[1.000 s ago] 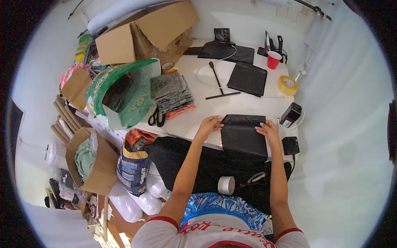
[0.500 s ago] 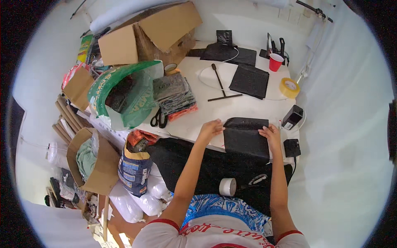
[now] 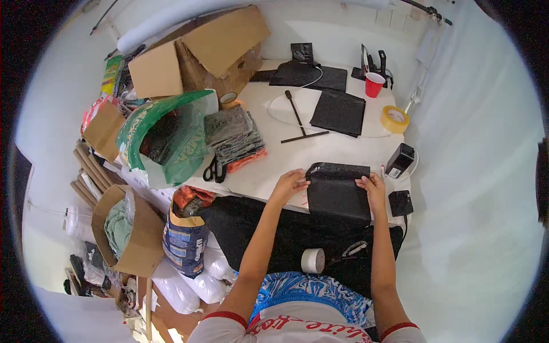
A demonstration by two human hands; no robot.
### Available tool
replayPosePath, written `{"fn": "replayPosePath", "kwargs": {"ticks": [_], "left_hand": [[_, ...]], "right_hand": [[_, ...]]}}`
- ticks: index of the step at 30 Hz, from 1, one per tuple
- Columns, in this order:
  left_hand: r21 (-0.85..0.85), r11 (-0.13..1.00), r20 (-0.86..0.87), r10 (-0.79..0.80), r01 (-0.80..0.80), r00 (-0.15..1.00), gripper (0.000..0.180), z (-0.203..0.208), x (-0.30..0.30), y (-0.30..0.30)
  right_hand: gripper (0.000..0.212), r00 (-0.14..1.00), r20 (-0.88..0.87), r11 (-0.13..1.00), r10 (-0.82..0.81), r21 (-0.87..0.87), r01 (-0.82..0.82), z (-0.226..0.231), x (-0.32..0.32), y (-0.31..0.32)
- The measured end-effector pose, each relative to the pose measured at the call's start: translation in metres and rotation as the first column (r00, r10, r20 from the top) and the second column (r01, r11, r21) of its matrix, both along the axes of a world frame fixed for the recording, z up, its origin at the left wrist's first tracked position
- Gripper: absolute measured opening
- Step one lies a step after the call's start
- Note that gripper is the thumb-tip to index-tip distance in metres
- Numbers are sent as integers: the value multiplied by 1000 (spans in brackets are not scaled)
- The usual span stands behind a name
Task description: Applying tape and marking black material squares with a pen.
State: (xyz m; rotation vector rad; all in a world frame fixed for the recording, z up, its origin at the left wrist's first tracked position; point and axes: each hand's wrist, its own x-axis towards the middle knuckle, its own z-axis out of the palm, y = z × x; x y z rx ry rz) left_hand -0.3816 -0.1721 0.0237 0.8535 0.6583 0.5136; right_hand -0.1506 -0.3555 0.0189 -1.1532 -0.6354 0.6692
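A flat black plastic bag (image 3: 338, 200) lies at the table's front edge, its lower part over black cloth. Its far edge is curled over and shiny. My left hand (image 3: 290, 186) pinches the bag's left side near that curl. Opposite it, my right hand (image 3: 372, 190) has thumb and fingers closed on the right side. Beyond them is a stack of similar black pieces (image 3: 338, 113), with a black T-shaped rod (image 3: 303, 123) beside it. A white tape roll (image 3: 313, 260) rests on the black cloth (image 3: 257, 228) close to my body.
Clear tape (image 3: 394, 119), a red cup (image 3: 374, 84) and black adapters (image 3: 400, 160) line the table's right side. To the left are scissors (image 3: 214, 170), packed grey bundles (image 3: 233, 134), a green bag (image 3: 166, 140) and a large carton (image 3: 223, 43). An open box (image 3: 140, 234) stands lower left.
The bag's far edge is now curled more toward me, with both hands still at its sides. The whole view has shifted slightly.
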Motion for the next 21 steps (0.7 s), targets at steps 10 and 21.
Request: {"fn": "replayPosePath", "kwargs": {"ticks": [10,21], "left_hand": [[-23,998,0,-55,55,998,32,-5,8,12],[124,992,-104,22,-9,994,21,-1,9,17]], "right_hand": [[11,1000,-5,1000,17,5,-17,3,0,1],[21,987,-160,989,-17,-148,-7,10,-6,10]]}}
